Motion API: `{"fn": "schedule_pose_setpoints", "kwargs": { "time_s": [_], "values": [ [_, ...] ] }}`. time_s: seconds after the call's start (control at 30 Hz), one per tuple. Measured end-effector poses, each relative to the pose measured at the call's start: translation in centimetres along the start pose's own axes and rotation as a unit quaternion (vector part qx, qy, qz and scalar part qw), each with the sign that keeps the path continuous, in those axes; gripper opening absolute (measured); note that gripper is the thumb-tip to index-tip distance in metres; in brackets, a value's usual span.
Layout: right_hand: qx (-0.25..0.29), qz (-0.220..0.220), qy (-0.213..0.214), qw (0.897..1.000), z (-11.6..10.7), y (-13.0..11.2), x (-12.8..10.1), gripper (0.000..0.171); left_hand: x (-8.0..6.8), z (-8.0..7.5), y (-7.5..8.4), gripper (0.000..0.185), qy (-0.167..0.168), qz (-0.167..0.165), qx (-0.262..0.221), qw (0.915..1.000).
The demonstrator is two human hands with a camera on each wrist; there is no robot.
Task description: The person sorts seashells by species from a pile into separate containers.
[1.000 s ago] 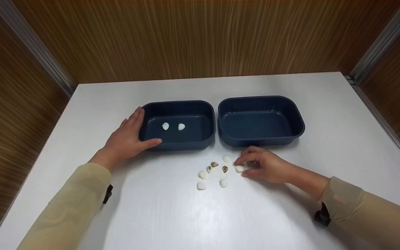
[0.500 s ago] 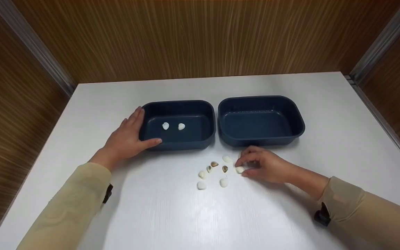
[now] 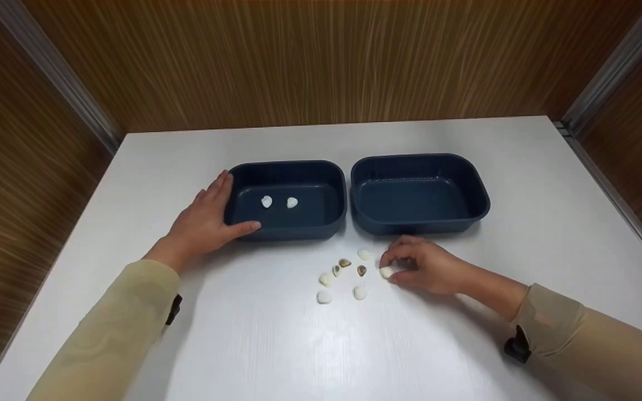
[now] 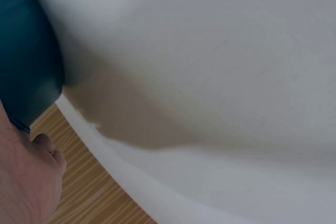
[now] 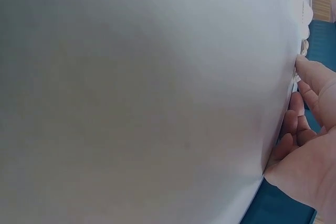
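Observation:
In the head view my left hand [image 3: 203, 220] rests against the left side of the left dark blue bin [image 3: 285, 233], fingers straight along it and thumb over the front rim. Two white seashells [image 3: 292, 203] lie inside that bin. My right hand [image 3: 429, 266] pinches a white seashell [image 3: 387, 272] between thumb and forefinger, low over the table. To its left lie loose shells: a white one [image 3: 364, 255], another white one [image 3: 360, 292], a brown one [image 3: 361, 270] and several more. In the right wrist view the right hand [image 5: 310, 124] shows at the edge, its held shell mostly hidden.
A second dark blue bin [image 3: 418, 226] with nothing in it stands right of the first, a narrow gap between them. Both stand on a white table [image 3: 276, 345]. Wood-grain panels [image 3: 326, 61] enclose its back and sides.
My right thumb and forefinger have drawn together on the white seashell, which has shifted slightly. The left hand and both bins have stayed in place.

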State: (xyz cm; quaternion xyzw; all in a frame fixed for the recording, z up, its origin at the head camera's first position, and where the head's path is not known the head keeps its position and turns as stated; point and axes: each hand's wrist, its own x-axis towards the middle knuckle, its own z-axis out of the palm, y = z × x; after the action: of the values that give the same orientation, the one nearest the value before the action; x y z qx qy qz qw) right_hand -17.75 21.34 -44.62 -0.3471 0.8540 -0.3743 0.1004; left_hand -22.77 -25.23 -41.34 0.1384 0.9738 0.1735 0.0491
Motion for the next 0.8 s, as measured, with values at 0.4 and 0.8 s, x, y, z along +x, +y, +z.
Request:
{"fn": "schedule_pose_setpoints", "kwargs": {
  "time_s": [0.4, 0.8],
  "values": [
    [-0.027, 0.019, -0.002, 0.999, -0.31, -0.53, -0.45, 0.022, 0.16, 0.16, 0.3, 0.124, 0.0, 0.004, 0.001, 1.0],
    [-0.069, -0.028, -0.023, 0.997, -0.89, -0.79, -0.56, 0.02, 0.2, 0.1, 0.37, 0.124, -0.002, 0.003, 0.005, 1.0]
  ]
}}
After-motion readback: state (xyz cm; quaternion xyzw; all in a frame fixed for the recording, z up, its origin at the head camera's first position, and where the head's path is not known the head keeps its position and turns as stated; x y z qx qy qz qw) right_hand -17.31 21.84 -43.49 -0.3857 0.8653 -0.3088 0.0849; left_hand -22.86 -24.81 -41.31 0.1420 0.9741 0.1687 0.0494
